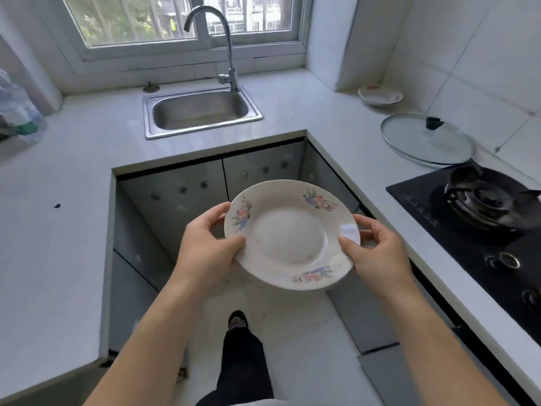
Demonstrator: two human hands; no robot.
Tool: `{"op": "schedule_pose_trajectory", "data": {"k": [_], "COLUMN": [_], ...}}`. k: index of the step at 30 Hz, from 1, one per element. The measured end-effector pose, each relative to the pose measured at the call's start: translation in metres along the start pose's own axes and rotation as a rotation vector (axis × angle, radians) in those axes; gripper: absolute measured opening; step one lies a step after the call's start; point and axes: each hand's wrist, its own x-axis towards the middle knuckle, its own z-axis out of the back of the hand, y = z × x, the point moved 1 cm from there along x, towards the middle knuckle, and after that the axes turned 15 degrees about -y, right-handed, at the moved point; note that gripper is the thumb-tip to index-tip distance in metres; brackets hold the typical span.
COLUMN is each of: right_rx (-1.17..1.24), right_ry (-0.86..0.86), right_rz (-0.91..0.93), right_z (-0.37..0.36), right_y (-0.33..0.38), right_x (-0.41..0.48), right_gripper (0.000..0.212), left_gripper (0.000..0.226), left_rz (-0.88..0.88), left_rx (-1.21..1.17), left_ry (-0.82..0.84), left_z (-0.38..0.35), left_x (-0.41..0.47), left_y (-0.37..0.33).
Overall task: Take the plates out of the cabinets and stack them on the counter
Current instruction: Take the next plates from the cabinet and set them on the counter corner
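White counter [52, 177] wrapping in a U around the floor gap, grey cabinets [172, 197] beneath. Steel sink [202, 112] with a curved tap [222, 39] under the window. Black gas hob [480, 218] to the right; behind it a glass lid [424, 139] lying flat. Held in mid-air over the floor, clear of the counter — a floral plate [289, 235], tilted slightly. Left hand [207, 244] clasping its left rim, thumb on top; right hand [377, 247] clasping the right rim likewise. Far back in the right corner — a small stack of plates [380, 96] on the counter.
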Motion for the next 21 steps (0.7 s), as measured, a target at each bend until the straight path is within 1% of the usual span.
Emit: {"op": "schedule_pose_trajectory", "data": {"k": [4, 7, 11, 13, 17, 21], "right_rx": [0.028, 0.033, 0.056, 0.053, 0.039, 0.017], "right_ry": [-0.093, -0.124, -0.162, -0.172, -0.197, -0.23], "right_rz": [0.005, 0.011, 0.011, -0.017, -0.049, -0.089], "right_z": [-0.046, -0.076, -0.114, -0.13, -0.146, -0.15], "right_y": [0.029, 0.053, 0.068, 0.07, 0.071, 0.07], "right_x": [0.068, 0.111, 0.155, 0.173, 0.204, 0.241], "right_gripper": [0.044, 0.041, 0.037, 0.035, 0.034, 0.035], "left_gripper": [0.057, 0.059, 0.054, 0.052, 0.057, 0.052], "left_rz": [-0.05, -0.076, -0.135, -0.15, -0.109, -0.089], "left_rx": [0.002, 0.004, 0.043, 0.075, 0.102, 0.132], "left_ry": [0.08, 0.135, 0.201, 0.229, 0.283, 0.327], "left_z": [-0.038, -0.057, -0.078, -0.089, -0.115, -0.153], "left_x": [0.093, 0.153, 0.22, 0.245, 0.283, 0.312], "left_y": [-0.031, -0.059, -0.081, -0.087, -0.091, -0.097]}}
